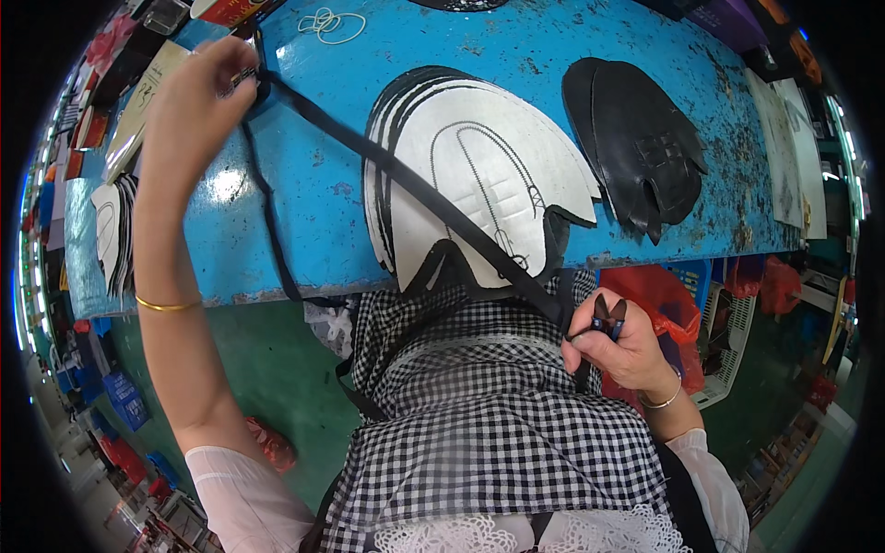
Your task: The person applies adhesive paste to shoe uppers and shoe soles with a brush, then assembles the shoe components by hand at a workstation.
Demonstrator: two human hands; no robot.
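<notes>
A black strap (396, 170) is stretched taut on a slant between my two hands. At the upper left, my left hand (217, 83) pinches its far end, next to a small dark object I cannot make out. A second black length hangs from there toward the table's front edge. My right hand (622, 350), at the front edge, is closed on the strap's near end and on small snips (608, 315) with dark pointed blades. Under the strap lies a stack of white shoe-upper-like pieces (479, 157) with black edges and curved dark stitching. Several matching black pieces (636, 138) lie to its right.
The blue worktable (313, 249) has worn, chipped paint. A pale elastic loop (332, 26) lies at the back. More white pieces (112, 230) sit at the left edge. Below the right front edge are red plastic bags (654, 295) and a white crate (728, 341).
</notes>
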